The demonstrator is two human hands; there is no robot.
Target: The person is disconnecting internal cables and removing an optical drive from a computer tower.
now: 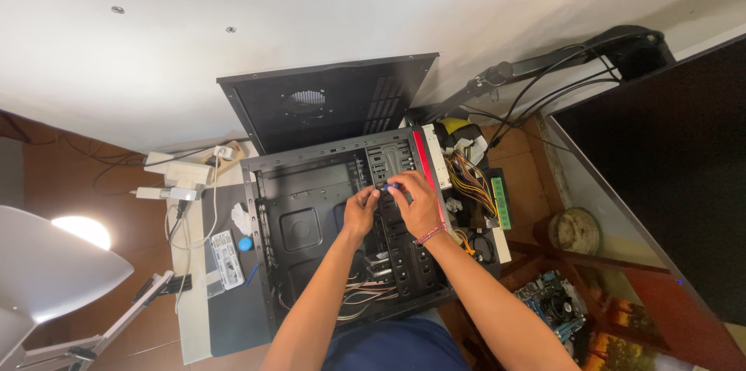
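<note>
Hands meet inside the gutted computer case (pixel 326 223): right hand (pixel 416 204) fingers pinch a small blue tool (pixel 392 185), left hand (pixel 360 210) fingers steady it; loose cables (pixel 365 293) remain unconnected

Two hands work inside an open black computer case (pixel 311 223) lying flat. The right hand (pixel 416 204) holds a small blue tool (pixel 392 185), and the left hand (pixel 360 212) is just beside it. A side panel (pixel 326 99) leans on the wall behind.

Both forearms are seen bare, no sleeves reaching them. A thin bracelet (pixel 430 234), apparently of red and pale beads, is worn above the right hand (pixel 413 202). Dark blue clothing (pixel 395 346) is worn below.
</note>
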